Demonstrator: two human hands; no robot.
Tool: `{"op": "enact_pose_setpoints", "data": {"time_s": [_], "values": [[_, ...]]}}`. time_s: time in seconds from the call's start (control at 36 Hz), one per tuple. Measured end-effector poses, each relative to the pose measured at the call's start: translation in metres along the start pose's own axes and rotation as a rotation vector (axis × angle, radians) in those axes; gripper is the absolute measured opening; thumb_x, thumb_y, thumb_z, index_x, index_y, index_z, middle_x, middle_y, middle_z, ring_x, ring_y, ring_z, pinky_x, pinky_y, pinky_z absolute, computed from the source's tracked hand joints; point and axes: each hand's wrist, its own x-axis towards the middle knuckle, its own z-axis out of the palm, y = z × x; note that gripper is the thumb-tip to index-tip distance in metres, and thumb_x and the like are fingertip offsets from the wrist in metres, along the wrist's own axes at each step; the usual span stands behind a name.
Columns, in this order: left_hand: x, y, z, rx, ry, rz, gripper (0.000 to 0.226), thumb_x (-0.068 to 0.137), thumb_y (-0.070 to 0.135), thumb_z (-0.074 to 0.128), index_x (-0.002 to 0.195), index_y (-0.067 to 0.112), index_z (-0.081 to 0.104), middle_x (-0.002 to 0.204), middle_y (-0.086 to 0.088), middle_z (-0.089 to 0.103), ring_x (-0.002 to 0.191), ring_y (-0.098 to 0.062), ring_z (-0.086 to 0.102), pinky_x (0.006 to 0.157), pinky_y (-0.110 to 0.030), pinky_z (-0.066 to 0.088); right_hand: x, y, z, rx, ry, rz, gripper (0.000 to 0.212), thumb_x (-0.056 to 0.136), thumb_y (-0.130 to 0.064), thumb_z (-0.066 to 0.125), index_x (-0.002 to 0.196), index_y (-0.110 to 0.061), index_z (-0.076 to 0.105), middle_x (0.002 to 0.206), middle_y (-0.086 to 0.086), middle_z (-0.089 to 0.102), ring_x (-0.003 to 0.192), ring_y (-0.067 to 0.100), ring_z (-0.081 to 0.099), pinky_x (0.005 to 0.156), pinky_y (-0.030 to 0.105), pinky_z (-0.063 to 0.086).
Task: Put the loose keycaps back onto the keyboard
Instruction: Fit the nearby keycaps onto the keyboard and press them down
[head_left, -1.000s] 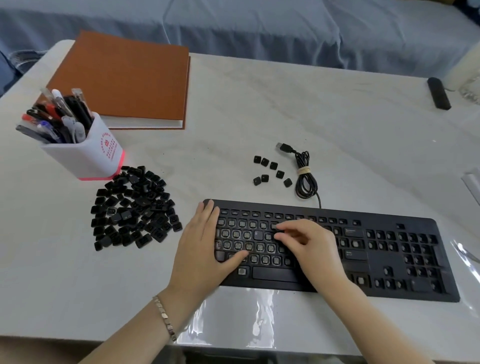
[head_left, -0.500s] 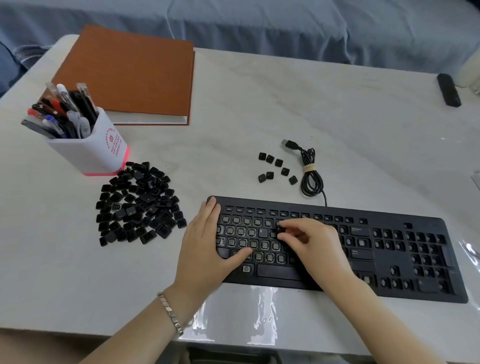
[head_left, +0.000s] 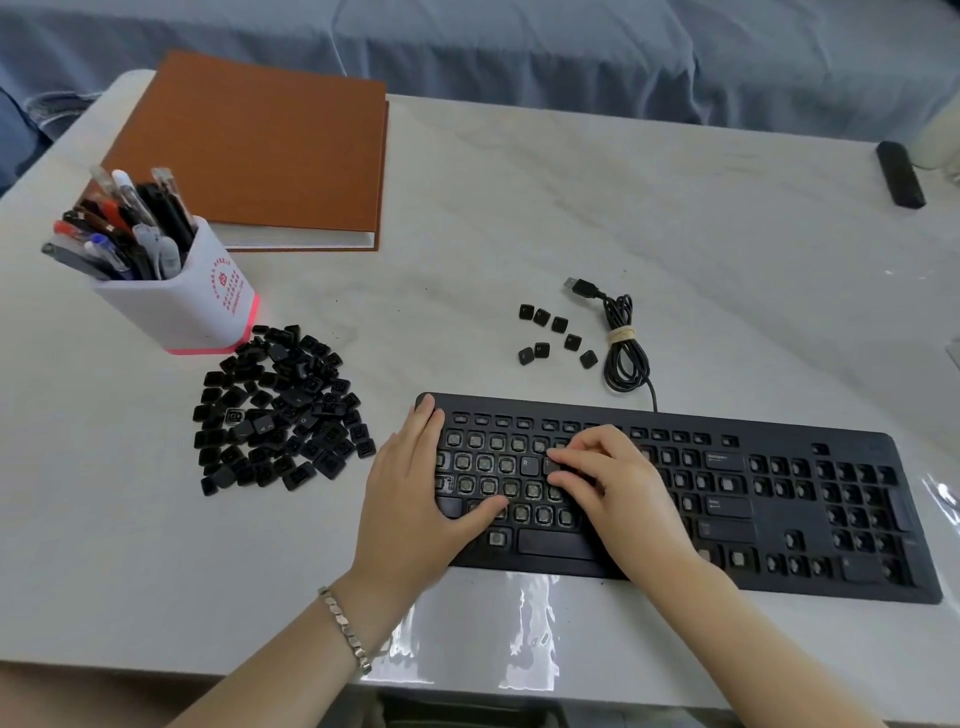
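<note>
Pinching a small black square keycap (head_left: 551, 466) into the flat black plastic keyboard (head_left: 779, 525) with the right hand (head_left: 618, 483), left hand (head_left: 410, 499) resting flat-fingered on its end, the person seems barely started: most sockets are bare, and a black heap of loose keycaps (head_left: 280, 410) and a small cluster of keycaps (head_left: 556, 335) wait on the pale counter (head_left: 571, 208).

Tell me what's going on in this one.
A person is refitting keycaps on a black keyboard. The left hand rests flat on its left end, while the right hand holds a keycap with curled fingers onto the top letter row, just right of the R key. Most switches are bare. A big pile of keycaps lies by the pen cup, and seven more sit beside the coiled cable.
</note>
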Motion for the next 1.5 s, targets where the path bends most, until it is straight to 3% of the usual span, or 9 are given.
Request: {"op": "enact_pose_setpoints", "data": {"time_s": [0.14, 0.31, 0.47, 0.56, 0.94, 1.03, 1.11, 1.25, 1.5], "values": [[0.001, 0.000, 0.000, -0.008, 0.002, 0.001, 0.093, 0.070, 0.066, 0.056, 0.140, 0.006, 0.039, 0.149, 0.007, 0.026, 0.134, -0.014, 0.031, 0.110, -0.026, 0.021, -0.001, 0.002, 0.000, -0.123, 0.039, -0.090, 0.021, 0.078, -0.025, 0.062, 0.092, -0.016, 0.074, 0.087, -0.004, 0.057, 0.074, 0.009, 0.055, 0.063, 0.024, 0.049], [0.000, 0.000, 0.000, -0.001, 0.000, -0.005, 0.094, 0.069, 0.067, 0.055, 0.141, 0.008, 0.038, 0.149, 0.009, 0.025, 0.133, -0.014, 0.032, 0.109, -0.025, 0.021, 0.000, -0.002, -0.002, -0.264, 0.073, -0.204, 0.019, 0.076, -0.018, 0.062, 0.089, -0.010, 0.072, 0.082, 0.003, 0.059, 0.067, 0.021, 0.059, 0.046, 0.032, 0.052], [0.000, 0.000, 0.000, 0.008, -0.002, -0.008, 0.095, 0.070, 0.068, 0.054, 0.141, 0.007, 0.038, 0.149, 0.008, 0.025, 0.133, -0.015, 0.033, 0.109, -0.027, 0.023, -0.009, -0.005, 0.008, -0.310, 0.099, -0.114, 0.024, 0.083, -0.027, 0.052, 0.093, -0.013, 0.070, 0.085, -0.004, 0.063, 0.084, 0.008, 0.045, 0.049, 0.019, 0.042], [0.000, 0.000, 0.000, 0.015, -0.001, -0.001, 0.094, 0.070, 0.067, 0.054, 0.140, 0.006, 0.038, 0.149, 0.006, 0.025, 0.133, -0.016, 0.033, 0.109, -0.025, 0.022, -0.010, -0.001, 0.009, -0.348, 0.154, -0.251, 0.022, 0.081, -0.017, 0.058, 0.093, -0.005, 0.071, 0.088, 0.006, 0.065, 0.079, 0.015, 0.044, 0.043, 0.026, 0.048], [0.000, 0.000, 0.000, 0.019, -0.010, -0.016, 0.094, 0.070, 0.067, 0.054, 0.140, 0.007, 0.038, 0.149, 0.008, 0.024, 0.131, -0.017, 0.034, 0.108, -0.034, 0.027, -0.009, 0.000, -0.004, -0.432, 0.038, -0.332, 0.031, 0.085, -0.026, 0.047, 0.095, -0.011, 0.072, 0.095, 0.005, 0.065, 0.087, 0.023, 0.050, 0.063, 0.034, 0.049], [0.000, 0.001, 0.000, -0.005, -0.010, -0.035, 0.095, 0.069, 0.068, 0.054, 0.141, 0.010, 0.038, 0.149, 0.010, 0.024, 0.132, -0.013, 0.032, 0.109, -0.033, 0.026, 0.016, -0.007, -0.020, -0.252, -0.057, -0.236, 0.027, 0.085, -0.030, 0.051, 0.082, -0.016, 0.075, 0.082, -0.001, 0.066, 0.077, 0.022, 0.058, 0.066, 0.031, 0.049], [0.000, 0.001, -0.001, -0.012, -0.013, -0.038, 0.094, 0.068, 0.068, 0.055, 0.141, 0.011, 0.038, 0.149, 0.010, 0.025, 0.131, -0.012, 0.032, 0.108, -0.035, 0.026, 0.060, -0.011, -0.030, -0.180, -0.100, -0.060, 0.020, 0.090, -0.021, 0.058, 0.102, -0.011, 0.071, 0.094, 0.004, 0.067, 0.092, 0.021, 0.057, 0.082, 0.024, 0.038], [0.000, 0.001, -0.003, -0.025, -0.033, -0.039, 0.094, 0.069, 0.068, 0.054, 0.143, 0.013, 0.036, 0.150, 0.012, 0.021, 0.132, -0.008, 0.027, 0.109, -0.034, 0.023, 0.134, -0.012, -0.029, -0.126, -0.042, 0.138, 0.029, 0.092, -0.019, 0.056, 0.119, -0.012, 0.062, 0.114, 0.007, 0.062, 0.104, 0.020, 0.056, 0.085, 0.022, 0.036], [0.000, 0.002, -0.002, -0.029, -0.011, -0.025, 0.092, 0.070, 0.065, 0.056, 0.141, 0.011, 0.038, 0.149, 0.011, 0.022, 0.132, -0.008, 0.027, 0.109, -0.038, 0.025, 0.184, -0.008, 0.003, -0.251, -0.242, 0.191, 0.031, 0.087, -0.018, 0.062, 0.117, -0.016, 0.064, 0.119, 0.010, 0.057, 0.110, 0.026, 0.053, 0.094, 0.032, 0.041]]}}
